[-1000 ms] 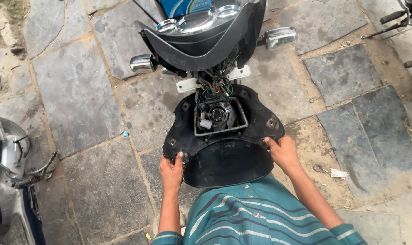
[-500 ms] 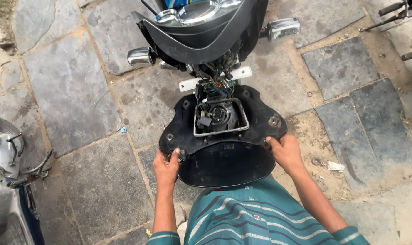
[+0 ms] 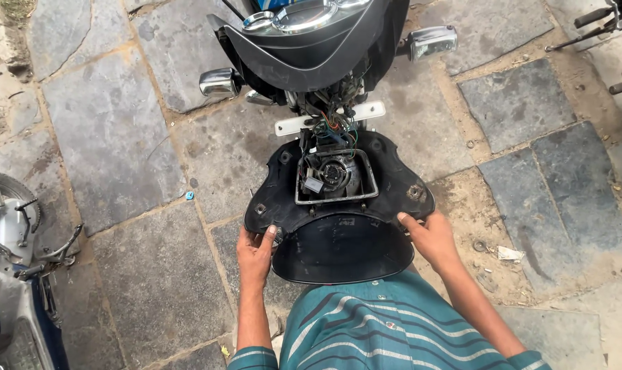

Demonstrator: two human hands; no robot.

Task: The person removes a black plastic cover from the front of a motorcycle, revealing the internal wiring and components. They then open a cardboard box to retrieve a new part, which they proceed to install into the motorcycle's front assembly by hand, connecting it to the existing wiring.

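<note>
A black scooter headlight cowl (image 3: 283,199) hangs face down in front of the scooter's handlebar head (image 3: 311,41), its inner side up. The headlight unit (image 3: 335,175) and coloured wires (image 3: 335,127) show in its middle. My left hand (image 3: 254,257) grips the cowl's lower left edge. My right hand (image 3: 427,236) holds the lower right edge. A dark smoked visor (image 3: 342,250) sits between my hands, above my green striped shirt.
Chrome turn signals (image 3: 218,82) (image 3: 431,41) stick out on both sides of the scooter's front. Another scooter (image 3: 13,274) stands at the left edge. A handlebar lever (image 3: 599,20) shows at top right. The ground is grey stone paving (image 3: 112,130), with a paper scrap (image 3: 508,253).
The view has shifted so the scooter sits higher and more to the right. Both hands stay on the cowl's lower edges, slightly closer to my body.
</note>
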